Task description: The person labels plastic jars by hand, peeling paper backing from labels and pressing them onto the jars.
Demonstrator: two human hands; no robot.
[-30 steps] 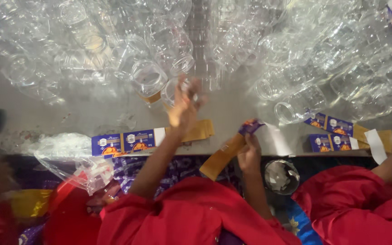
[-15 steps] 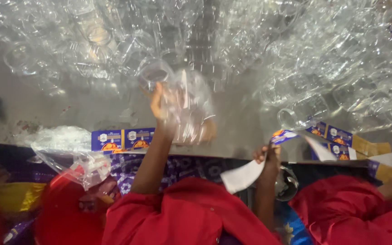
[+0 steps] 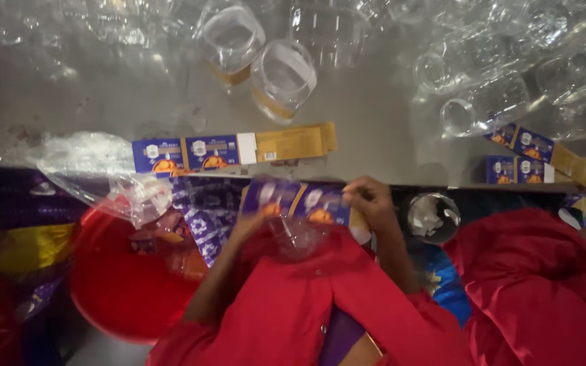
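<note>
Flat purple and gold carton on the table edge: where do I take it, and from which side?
Probably take the flat carton by its gold end, from the near edge. It lies flat with that end bare, while clear jars crowd the far side.

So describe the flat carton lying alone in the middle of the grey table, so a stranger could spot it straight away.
Start at the grey table, strewn along its far side with clear plastic jars. Near its front edge, just beyond the person's hands, lies a long flattened cardboard carton, stretched left to right. Unlike the two similar cartons stacked at the right, it lies alone, blue panels at its left end and plain tan at its right.
</note>
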